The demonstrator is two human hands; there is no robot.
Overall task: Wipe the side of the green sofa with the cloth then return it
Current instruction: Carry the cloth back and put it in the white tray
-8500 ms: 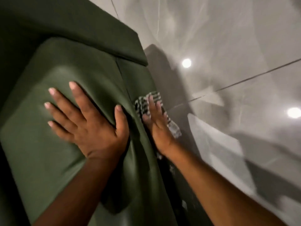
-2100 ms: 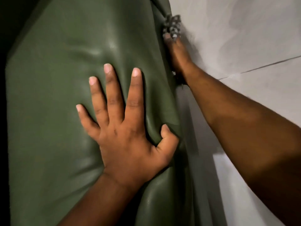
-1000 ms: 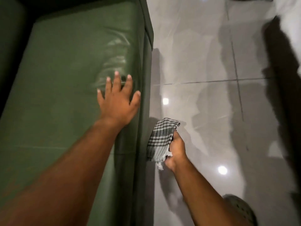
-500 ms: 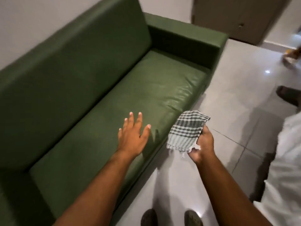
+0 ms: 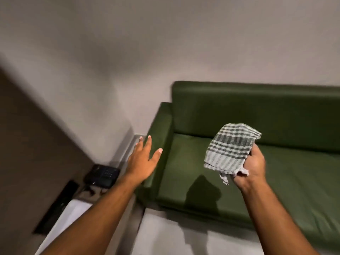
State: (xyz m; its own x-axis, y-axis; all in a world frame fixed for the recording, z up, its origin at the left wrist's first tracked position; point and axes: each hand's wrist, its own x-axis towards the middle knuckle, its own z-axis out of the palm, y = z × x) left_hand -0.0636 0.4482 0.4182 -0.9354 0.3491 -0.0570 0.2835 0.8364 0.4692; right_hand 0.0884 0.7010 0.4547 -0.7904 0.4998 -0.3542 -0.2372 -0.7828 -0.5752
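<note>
The green sofa (image 5: 276, 181) stands against the pale wall and fills the right half of the view, its left armrest (image 5: 161, 137) near the middle. My right hand (image 5: 253, 168) is held in the air above the seat cushion, shut on a green-and-white checked cloth (image 5: 231, 146) that hangs folded from the fingers. My left hand (image 5: 145, 159) is open with fingers spread, hovering beside the left armrest, not gripping anything.
A black desk telephone (image 5: 102, 174) sits on a low surface to the left of the sofa, next to a dark flat object (image 5: 57, 203). A brown panel (image 5: 27, 144) rises at the far left. Pale tiled floor (image 5: 174, 236) lies before the sofa.
The view has swung from the sofa's right end to its left end. My right hand has lifted the cloth from beside the sofa front to above the seat. My left hand left the cushion.
</note>
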